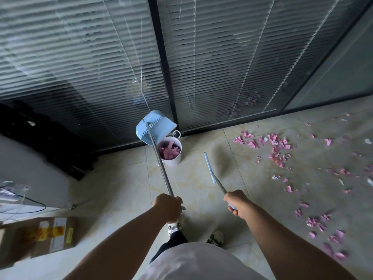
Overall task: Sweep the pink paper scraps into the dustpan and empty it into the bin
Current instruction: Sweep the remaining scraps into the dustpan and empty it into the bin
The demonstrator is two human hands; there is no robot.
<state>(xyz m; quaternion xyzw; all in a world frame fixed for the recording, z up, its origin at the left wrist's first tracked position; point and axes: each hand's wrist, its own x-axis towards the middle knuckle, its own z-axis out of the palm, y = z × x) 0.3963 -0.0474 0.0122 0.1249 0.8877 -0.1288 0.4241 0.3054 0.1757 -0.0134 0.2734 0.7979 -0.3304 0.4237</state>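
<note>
A light blue dustpan [154,126] on a long metal pole hangs tipped over the small white bin [172,152], which holds pink paper. My left hand [168,207] grips the pole's near end. My right hand [236,202] is shut on the handle of a broom [212,170] with a blue neck; its dark bristles are blurred above the floor to the right of the bin. Pink paper scraps [276,148] lie scattered over the tiled floor on the right, running down toward the near right corner.
A glass wall with blinds [201,67] rises right behind the bin. A black stack [40,138] and a white unit [30,168] stand on the left, with a cardboard box [46,237] at the near left. My shoes [216,237] are on the tiles below my hands.
</note>
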